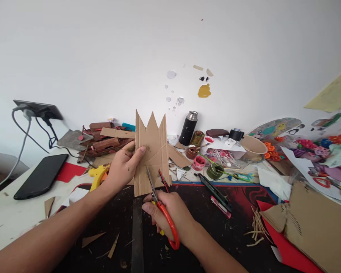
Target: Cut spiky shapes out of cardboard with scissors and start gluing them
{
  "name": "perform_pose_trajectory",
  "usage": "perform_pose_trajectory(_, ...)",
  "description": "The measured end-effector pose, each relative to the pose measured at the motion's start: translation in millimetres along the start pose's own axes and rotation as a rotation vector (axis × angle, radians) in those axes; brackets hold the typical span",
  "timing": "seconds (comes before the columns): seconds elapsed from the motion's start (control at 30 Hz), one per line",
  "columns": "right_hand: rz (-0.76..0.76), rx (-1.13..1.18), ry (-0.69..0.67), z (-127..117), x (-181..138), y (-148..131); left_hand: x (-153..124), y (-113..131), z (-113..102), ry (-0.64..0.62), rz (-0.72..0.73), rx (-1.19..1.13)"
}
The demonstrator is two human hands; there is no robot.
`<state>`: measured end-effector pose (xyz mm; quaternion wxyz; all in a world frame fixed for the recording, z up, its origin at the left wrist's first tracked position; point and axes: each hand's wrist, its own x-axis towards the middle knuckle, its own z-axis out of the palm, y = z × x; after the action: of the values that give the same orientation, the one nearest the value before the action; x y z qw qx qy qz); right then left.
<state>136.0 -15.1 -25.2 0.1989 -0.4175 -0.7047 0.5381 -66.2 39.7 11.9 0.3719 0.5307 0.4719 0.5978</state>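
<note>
My left hand (125, 163) pinches the left edge of a piece of brown cardboard (153, 151), thumb across its front. Three pointed spikes are cut along the cardboard's top, and it stands upright before me. In my right hand (173, 212) is a pair of scissors (170, 227) with orange-red handles. Their blades are spread and point up at the lower part of the cardboard; whether they touch it I cannot tell. Below lies a dark cutting mat (110, 216) with a metal ruler (137, 235) and thin cardboard scraps (93, 239).
A phone (41, 176) and a yellow glue gun (98, 176) lie to the left, near brown cardboard rolls (105, 144). Behind are a black thermos (188, 129) and paint jars (199, 163). A green utility knife (214, 191) and a large cardboard sheet (321, 223) lie to the right.
</note>
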Motion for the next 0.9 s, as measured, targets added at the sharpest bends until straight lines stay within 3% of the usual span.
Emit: perform_pose_trajectory(0.9, -0.044, -0.112, 0.174, 14.5, 7.1, 4.4, 5.4, -15.6, -1.6, 0.028, 0.038, 0.079)
